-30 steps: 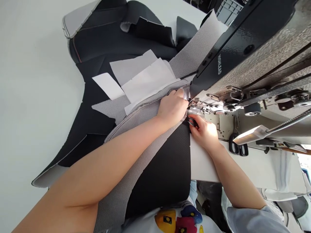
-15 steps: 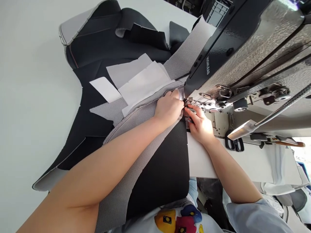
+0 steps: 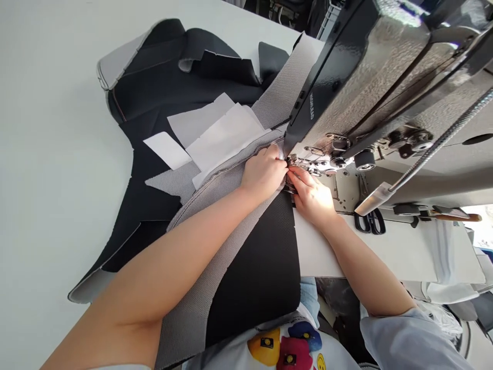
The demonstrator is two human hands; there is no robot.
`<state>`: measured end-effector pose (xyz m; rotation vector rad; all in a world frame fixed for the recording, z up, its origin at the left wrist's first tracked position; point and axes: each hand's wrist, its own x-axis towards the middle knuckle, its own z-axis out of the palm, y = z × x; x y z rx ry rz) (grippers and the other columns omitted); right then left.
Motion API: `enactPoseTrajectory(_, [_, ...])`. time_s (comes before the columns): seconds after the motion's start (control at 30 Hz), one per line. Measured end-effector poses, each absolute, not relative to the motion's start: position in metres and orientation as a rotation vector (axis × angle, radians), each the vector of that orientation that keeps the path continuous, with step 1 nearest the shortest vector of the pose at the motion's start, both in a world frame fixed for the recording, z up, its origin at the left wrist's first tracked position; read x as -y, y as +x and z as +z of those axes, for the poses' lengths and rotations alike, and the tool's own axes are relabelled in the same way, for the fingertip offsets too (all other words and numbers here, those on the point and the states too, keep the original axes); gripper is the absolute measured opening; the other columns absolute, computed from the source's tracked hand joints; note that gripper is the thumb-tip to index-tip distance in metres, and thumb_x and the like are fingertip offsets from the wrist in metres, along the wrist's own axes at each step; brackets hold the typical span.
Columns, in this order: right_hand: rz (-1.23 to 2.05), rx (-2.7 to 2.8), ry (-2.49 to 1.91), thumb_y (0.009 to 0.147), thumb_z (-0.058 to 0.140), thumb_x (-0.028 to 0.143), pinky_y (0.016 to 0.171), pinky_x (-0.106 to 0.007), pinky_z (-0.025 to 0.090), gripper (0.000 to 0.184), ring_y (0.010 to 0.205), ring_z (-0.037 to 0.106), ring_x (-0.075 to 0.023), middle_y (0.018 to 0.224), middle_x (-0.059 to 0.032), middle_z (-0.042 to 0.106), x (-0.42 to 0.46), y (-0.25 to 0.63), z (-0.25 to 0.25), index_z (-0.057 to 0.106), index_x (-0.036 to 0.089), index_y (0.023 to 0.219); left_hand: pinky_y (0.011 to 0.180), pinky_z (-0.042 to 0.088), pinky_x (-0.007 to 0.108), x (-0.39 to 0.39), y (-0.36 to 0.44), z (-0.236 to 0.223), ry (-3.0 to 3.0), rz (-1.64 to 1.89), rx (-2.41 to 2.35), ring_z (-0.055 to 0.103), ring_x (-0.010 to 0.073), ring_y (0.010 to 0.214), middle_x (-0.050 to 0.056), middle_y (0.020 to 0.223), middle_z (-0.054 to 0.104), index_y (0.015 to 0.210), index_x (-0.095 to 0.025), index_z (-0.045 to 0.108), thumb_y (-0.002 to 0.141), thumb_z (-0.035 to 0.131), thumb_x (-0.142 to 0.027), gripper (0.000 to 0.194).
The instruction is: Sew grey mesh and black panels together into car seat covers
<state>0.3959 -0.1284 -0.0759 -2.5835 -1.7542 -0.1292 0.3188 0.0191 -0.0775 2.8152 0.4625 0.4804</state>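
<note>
A grey mesh fabric strip (image 3: 223, 267), joined to a large black upholstery cover (image 3: 254, 277), runs under the head of a sewing machine (image 3: 346, 87). My left hand (image 3: 264, 172) lies on the strip left of the needle area, fingers curled down and closed on the fabric. Right beside the presser foot, my right hand (image 3: 313, 198) has its fingertips together at the fabric's edge, almost touching my left fingertips. The needle and the exact pinch are hidden by fingers and machine parts. White backing pieces (image 3: 227, 136) lie on the cover beyond my left hand.
Black-handled scissors (image 3: 370, 222) rest by the machine bed at right. A flexible lamp (image 3: 375, 198) reaches in above them. The white table (image 3: 50, 154) extends left, and its front edge runs below my right forearm. A grey crate (image 3: 329, 20) stands behind.
The view has shifted slightly, so the machine sits further left in the picture. My right fingers have drawn together nearer my left fingertips. My left hand stays on the strip.
</note>
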Motion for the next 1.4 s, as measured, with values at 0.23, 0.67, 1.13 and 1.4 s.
enactPoseTrajectory(0.23, [-0.054,1.759,-2.488,0.081,0.039,0.007,0.091,-0.030,0.050,0.056,0.114,0.055,-0.0217,0.142,-0.0086,0.047,0.140,0.393,-0.074,0.047,0.013,0.136,0.061,0.042,0.027,-0.024,0.304,-0.075,2.472,0.783,-0.236,0.056,0.0147,0.064,0.003,0.068,0.060,0.076,-0.016,0.069,0.092,0.047,-0.027,0.029])
enactPoseTrajectory(0.67, [-0.177,1.463,-2.405,0.086,0.038,0.015,0.065,-0.029,0.049,0.044,0.079,0.066,-0.0194,0.094,-0.0059,0.071,0.239,0.397,-0.084,0.056,0.018,0.126,0.073,0.048,0.029,-0.028,0.285,-0.050,2.606,0.628,-0.117,0.059,0.0168,0.075,0.005,0.079,0.064,0.086,-0.018,0.071,0.091,0.042,-0.029,0.032])
enactPoseTrajectory(1.13, [0.093,1.934,-2.323,0.085,0.049,0.027,0.050,-0.027,0.039,0.060,0.087,0.067,-0.0193,0.150,-0.0117,0.036,0.152,0.381,-0.068,0.037,0.019,0.144,0.099,0.047,0.038,-0.018,0.219,-0.025,2.502,0.000,-0.661,0.045,0.0256,0.131,0.015,0.148,0.038,0.149,-0.015,0.019,0.092,0.036,-0.025,0.061])
enactPoseTrajectory(1.4, [0.082,2.072,-2.289,0.083,0.056,0.032,0.055,-0.030,0.047,0.061,0.086,0.068,-0.0230,0.146,-0.0166,0.041,0.151,0.385,-0.074,0.044,0.013,0.140,0.103,0.040,0.052,-0.008,0.227,-0.021,3.076,0.096,-0.339,0.034,0.0362,0.136,0.021,0.147,0.035,0.146,-0.012,0.029,0.086,0.046,-0.020,0.063])
